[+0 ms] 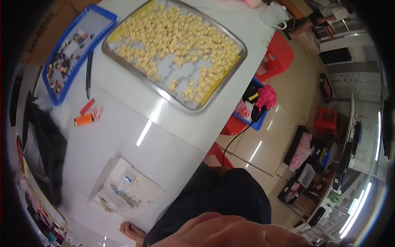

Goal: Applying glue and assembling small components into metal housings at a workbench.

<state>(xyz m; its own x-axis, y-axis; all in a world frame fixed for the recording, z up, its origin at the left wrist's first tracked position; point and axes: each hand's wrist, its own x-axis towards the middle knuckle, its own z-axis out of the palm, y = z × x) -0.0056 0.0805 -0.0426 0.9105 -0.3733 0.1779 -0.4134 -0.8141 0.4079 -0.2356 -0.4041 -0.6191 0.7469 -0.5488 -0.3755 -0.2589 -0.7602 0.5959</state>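
Note:
My left hand (132,233) rests at the table's lower edge, fingers loosely bent and a little apart, with nothing visible in them. Closest to it lies a stained, light square sheet (145,188). On the sheet are a small clear plastic bag (125,180) with a blue-and-white label and a bundle of thin grey sticks (128,198). My right hand cannot be made out; a small patch of skin shows beside my dark clothing at the table edge, its kind unclear. Farther off, a metal tray (161,91) bears many small pale-yellow pieces (173,35).
At the far left stands a blue tray (110,16) of small dark bits. Near it lie dark slender tools (88,76), a red stick (87,106) and an orange lighter-like object (84,120). A black bin (45,156) borders the left. Red chairs (279,57) and a blue basket (258,123) stand right.

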